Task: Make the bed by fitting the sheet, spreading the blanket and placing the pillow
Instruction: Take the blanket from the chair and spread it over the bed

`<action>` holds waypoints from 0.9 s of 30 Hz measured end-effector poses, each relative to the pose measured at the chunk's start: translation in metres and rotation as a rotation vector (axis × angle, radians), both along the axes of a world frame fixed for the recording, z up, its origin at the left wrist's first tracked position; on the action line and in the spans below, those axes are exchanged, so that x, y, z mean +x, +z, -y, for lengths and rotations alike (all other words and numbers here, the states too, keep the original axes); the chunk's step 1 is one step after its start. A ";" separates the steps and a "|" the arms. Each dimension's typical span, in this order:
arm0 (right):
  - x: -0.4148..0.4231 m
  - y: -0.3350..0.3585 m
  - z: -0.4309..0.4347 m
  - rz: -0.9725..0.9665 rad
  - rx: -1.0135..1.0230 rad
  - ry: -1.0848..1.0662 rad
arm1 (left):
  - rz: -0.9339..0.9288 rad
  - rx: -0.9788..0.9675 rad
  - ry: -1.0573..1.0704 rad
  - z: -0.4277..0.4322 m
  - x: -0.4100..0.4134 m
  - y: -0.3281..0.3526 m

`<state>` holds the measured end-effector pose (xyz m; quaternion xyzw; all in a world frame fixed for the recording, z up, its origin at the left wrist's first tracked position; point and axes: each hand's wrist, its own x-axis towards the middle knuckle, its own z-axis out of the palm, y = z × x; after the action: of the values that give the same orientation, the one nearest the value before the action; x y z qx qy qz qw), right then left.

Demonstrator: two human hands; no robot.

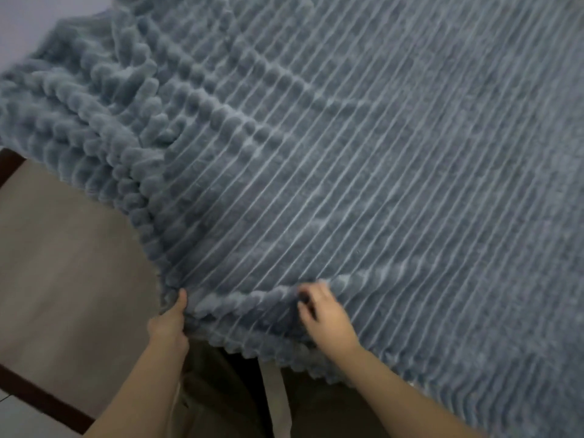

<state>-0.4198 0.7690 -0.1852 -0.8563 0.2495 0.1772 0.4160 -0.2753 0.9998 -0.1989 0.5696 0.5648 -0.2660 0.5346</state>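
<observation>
i'm standing at the near edge of the bed with the blanket (363,172) running away from me, so everything here is relative to that blanket. my left hand (169,324) is gripping its near corner, thumb on top and the fingers tucked under the fabric where i can't see them. my right hand (325,314) is sitting just inside the near edge, fingers curled and pinching up a little ridge of the fleece.

the relation that matters: the blanket is lying ahead of both hands and off to the right, with its ribs running diagonally away from me toward the far right. its left side is bunching up in puffy folds and hanging off past the tan sheet (69,263), which is showing bare to the left of the blanket. the left hand is nearer that uncovered side, so i'm guessing it's the one that needs to drag the corner over while the right keeps the edge down.

count: one blanket, one sheet showing, two hands. i'm not seeing any pillow. the dark bed frame (41,396) is peeking out beyond the sheet, well left of the blanket.
</observation>
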 end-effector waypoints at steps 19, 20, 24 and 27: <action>0.148 -0.014 -0.150 -0.572 -0.064 0.189 | 0.142 -0.894 -0.056 -0.113 0.147 0.042; 0.155 -0.012 -0.157 -0.592 -0.078 0.199 | 0.177 -0.871 -0.059 -0.125 0.155 0.042; 0.187 -0.006 -0.166 -0.708 -0.276 0.230 | 0.046 -0.563 -0.303 -0.161 0.181 0.038; 0.223 -0.001 -0.164 -0.642 -0.365 0.191 | -0.203 -0.046 -0.736 -0.178 0.192 0.021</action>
<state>-0.1970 0.9329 -0.1864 -0.8367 0.3135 0.4270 0.1390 -0.0835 1.1780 -0.1776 0.6929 0.3667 -0.5077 0.3573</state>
